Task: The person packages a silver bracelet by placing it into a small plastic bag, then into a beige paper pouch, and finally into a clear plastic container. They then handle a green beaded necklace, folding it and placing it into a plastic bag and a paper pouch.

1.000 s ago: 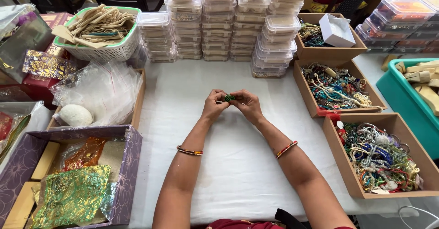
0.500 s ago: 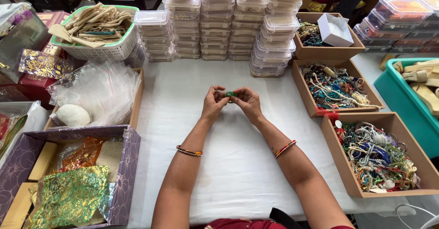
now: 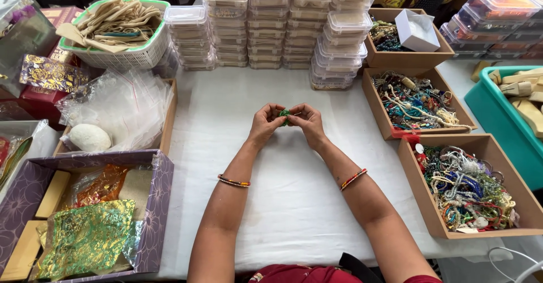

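hands (image 3: 287,122) pinch green bracelet (image 3: 284,115) | tubs (image 3: 283,23) behind | trays (image 3: 418,103) right

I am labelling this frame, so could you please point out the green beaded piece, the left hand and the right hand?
green beaded piece (image 3: 284,114), head view, exposed beads.
left hand (image 3: 266,123), head view, back.
right hand (image 3: 306,122), head view, back.

Bright, even daylight, soft faint shadows, sharp focus throughout (slight wide-angle bending at the edges), no glare.
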